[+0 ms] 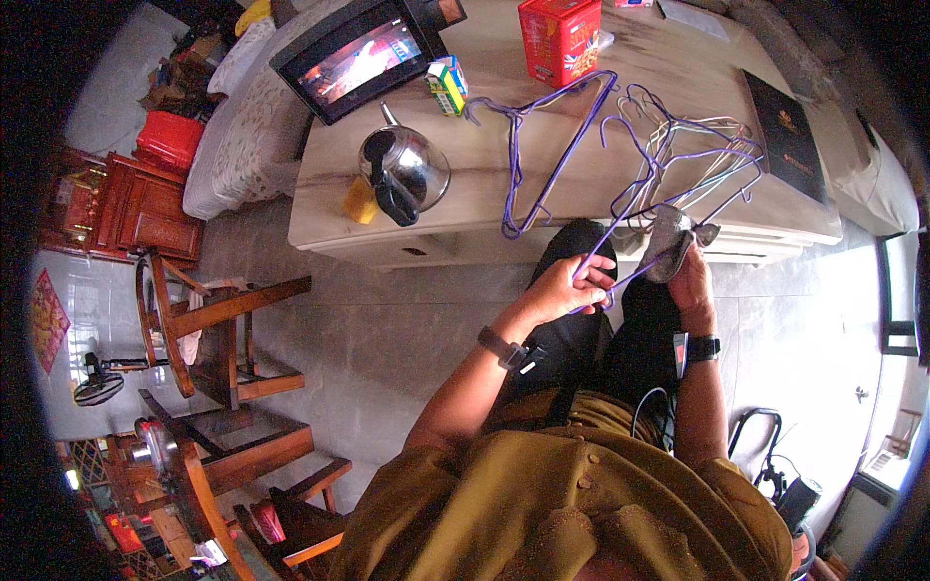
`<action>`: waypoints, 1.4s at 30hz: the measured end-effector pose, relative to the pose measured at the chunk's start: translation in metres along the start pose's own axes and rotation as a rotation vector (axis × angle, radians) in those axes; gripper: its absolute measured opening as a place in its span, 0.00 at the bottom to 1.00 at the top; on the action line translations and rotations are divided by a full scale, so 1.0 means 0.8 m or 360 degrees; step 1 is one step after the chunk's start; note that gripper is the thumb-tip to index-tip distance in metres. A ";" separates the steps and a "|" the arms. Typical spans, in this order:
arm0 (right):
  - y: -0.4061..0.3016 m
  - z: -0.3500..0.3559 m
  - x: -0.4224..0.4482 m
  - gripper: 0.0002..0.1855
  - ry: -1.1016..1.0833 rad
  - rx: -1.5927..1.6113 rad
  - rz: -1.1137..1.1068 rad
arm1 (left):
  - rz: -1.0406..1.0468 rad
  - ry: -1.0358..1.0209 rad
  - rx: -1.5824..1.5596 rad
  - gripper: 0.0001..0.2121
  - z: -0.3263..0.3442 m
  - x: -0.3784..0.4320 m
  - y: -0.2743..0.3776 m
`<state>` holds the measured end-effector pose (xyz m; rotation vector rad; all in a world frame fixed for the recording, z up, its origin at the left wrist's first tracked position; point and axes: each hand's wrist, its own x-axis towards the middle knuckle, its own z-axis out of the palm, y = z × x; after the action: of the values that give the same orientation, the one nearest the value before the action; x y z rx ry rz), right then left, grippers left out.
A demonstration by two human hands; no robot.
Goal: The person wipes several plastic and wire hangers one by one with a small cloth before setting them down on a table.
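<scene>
My left hand point(577, 285) grips one end of a purple wire clothes hanger point(623, 214) above my knees. At the hanger's lower bar, my right hand point(690, 279) holds a grey cloth point(665, 243), which lies against the wire. Part of my right hand's fingers is hidden by the cloth. Beyond my right hand, several wire hangers point(716, 163) in purple and pale colours lie in a tangled pile on the marble-patterned table. More purple hangers point(514, 167), lying together, are to the left of that pile.
On the table point(327, 210) stand a steel kettle point(425, 163), a yellow sponge-like block point(360, 202), a small box point(445, 87), a screen device point(363, 65) and a red tin point(559, 43). A black flat box point(785, 134) lies at right. Wooden chairs point(240, 305) stand at left.
</scene>
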<state>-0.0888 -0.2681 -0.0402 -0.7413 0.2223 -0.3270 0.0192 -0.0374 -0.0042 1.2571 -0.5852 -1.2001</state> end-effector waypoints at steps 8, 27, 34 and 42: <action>0.003 -0.006 0.001 0.27 0.0087 0.0071 0.0017 | 0.0000 0.0015 0.0025 0.21 0.001 -0.001 0.002; -0.001 0.000 -0.001 0.26 0.0031 0.0032 0.0021 | 0.0024 0.0011 0.0019 0.21 0.001 0.000 0.000; -0.001 0.002 -0.001 0.26 0.0065 0.0039 0.0026 | 0.0018 0.0011 0.0016 0.22 0.000 0.000 -0.002; 0.004 -0.012 0.001 0.24 0.0100 0.0113 0.0027 | 0.0025 0.0006 0.0010 0.22 0.000 0.001 -0.003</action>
<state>-0.0906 -0.2719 -0.0498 -0.6595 0.2751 -0.3407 0.0185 -0.0379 -0.0066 1.2577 -0.5956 -1.1836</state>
